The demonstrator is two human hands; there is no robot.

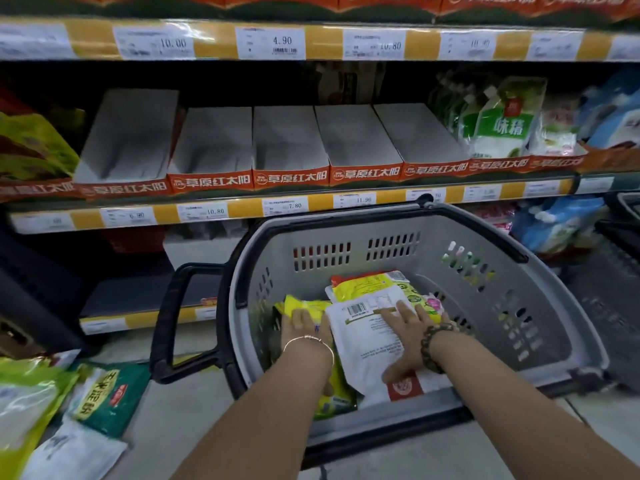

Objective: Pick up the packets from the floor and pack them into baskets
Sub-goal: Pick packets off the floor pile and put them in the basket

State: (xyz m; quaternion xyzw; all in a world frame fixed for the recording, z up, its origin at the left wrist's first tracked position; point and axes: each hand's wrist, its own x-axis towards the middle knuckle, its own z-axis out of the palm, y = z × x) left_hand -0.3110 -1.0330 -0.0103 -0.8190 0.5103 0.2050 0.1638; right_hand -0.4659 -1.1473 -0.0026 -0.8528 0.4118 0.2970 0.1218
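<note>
A grey basket (540,306) with a black rim stands on the floor in front of the shelves. Inside it lie a white packet (363,341) with a barcode, a yellow packet (367,289) behind it and another yellow packet (332,396) on the left. My right hand (408,330) lies flat on the white packet with straight, spread fingers. My left hand (304,327) reaches down beside that packet and rests on the left yellow packet; its fingertips are hidden. Several more packets lie on the floor at the lower left, among them a green one (107,396) and a white one (69,452).
Store shelves with orange display trays (291,176) and price tags rise right behind the basket. The basket's black handle (173,323) sticks out to the left. A second dark basket (620,306) stands at the right edge. Bare floor (180,420) lies between the loose packets and the basket.
</note>
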